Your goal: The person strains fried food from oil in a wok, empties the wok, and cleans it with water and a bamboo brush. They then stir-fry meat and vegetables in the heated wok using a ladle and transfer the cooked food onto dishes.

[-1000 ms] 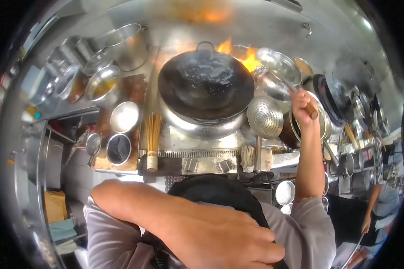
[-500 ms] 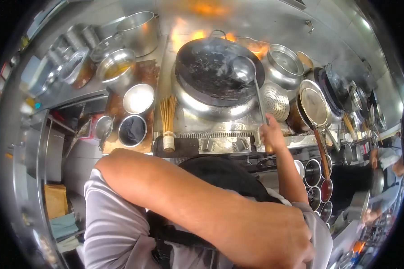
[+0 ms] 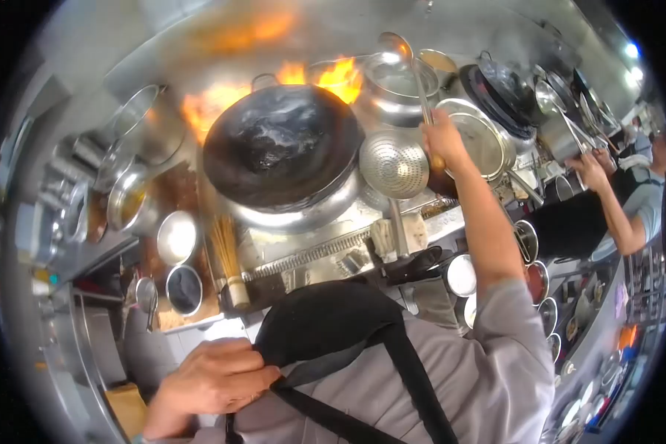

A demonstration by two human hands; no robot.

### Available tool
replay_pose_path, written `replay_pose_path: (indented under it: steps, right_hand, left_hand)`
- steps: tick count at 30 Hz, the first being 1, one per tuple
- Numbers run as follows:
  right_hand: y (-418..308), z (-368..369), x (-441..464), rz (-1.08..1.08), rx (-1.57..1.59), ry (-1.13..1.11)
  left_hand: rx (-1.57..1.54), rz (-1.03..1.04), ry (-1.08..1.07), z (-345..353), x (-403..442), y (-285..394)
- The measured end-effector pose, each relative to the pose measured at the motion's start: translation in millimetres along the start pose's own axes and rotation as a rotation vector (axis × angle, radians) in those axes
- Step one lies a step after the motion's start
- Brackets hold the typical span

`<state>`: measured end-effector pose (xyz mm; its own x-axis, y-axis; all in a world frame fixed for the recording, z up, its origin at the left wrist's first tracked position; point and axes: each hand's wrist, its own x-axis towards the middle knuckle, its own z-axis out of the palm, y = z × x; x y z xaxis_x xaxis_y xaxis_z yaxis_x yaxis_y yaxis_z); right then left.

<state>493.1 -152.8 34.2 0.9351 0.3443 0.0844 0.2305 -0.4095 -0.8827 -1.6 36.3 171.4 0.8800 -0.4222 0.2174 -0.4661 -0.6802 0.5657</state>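
My right hand [image 3: 448,139] is closed around the wooden end of a long-handled ladle [image 3: 397,46]. The ladle's bowl is raised near the back, above the metal pot [image 3: 401,106]. My left hand [image 3: 218,376] rests against my front at the lower left, beside the black apron [image 3: 325,314]. Its fingers are curled, and whatever lies inside them is hidden. A black wok [image 3: 281,148] sits on the burner with flames behind it and a dark, glossy inside. Just left of my right hand lies a perforated strainer [image 3: 394,164].
A bundle of bamboo sticks [image 3: 228,251] lies left of the stove. Beyond it are a white bowl [image 3: 177,237] and a pot with dark contents [image 3: 184,289]. Several woks stand at the right. Another person [image 3: 629,214] works there, holding a long-handled utensil.
My right hand has lifted the ladle out of the wok, up and to the right. My left arm, earlier crossed over my chest, has swung to the lower left. The view has turned.
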Motion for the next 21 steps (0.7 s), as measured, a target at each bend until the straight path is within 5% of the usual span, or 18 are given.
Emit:
replay_pose_path:
  steps: [5,7,10,11,13,14,16,17,19,20,21]
  right_hand:
    - [51.1,-9.5,136.5,0.011,-0.371,0.061]
    - [72.3,-3.5,174.0,0.191,0.162,-0.010]
    - [104.1,4.1,202.5,0.474,0.963,-0.120]
    - [111.1,1.7,201.7,0.485,0.961,-0.134]
    - [111.2,-10.7,195.5,0.427,1.492,-0.466]
    - [104.7,-19.4,200.6,0.646,1.693,-0.545]
    - [114.7,-24.3,203.0,0.422,1.688,-0.871]
    - [79.5,-34.6,171.0,0.758,1.884,-0.687]
    - [50.0,-38.3,133.8,0.687,1.815,-0.613]
    - [35.0,-40.6,116.3,0.696,1.821,-0.621]
    - [19.6,-43.5,97.4,0.713,1.811,-0.700]
  left_hand:
    - [-0.222,0.164,0.072,8.8,108.2,-13.7]
    - [-0.024,0.363,-0.010,12.4,131.1,-17.6]
    - [0.006,0.284,-0.068,17.3,119.7,-18.9]
    - [0.012,0.241,-0.154,13.6,110.7,-15.2]
    - [-0.065,0.116,-0.196,10.8,89.3,-10.6]
    - [-0.155,0.058,-0.102,17.0,75.7,-10.1]
    - [-0.494,-0.068,-0.047,27.6,47.1,-12.8]
    - [-0.670,-0.115,0.184,40.6,37.3,-15.9]
    - [-0.906,-0.402,0.743,84.3,-18.9,-63.8]
    - [-0.669,-0.767,0.863,102.7,-33.0,-107.5]
    - [-0.007,-1.016,0.715,123.6,-41.7,-147.1]
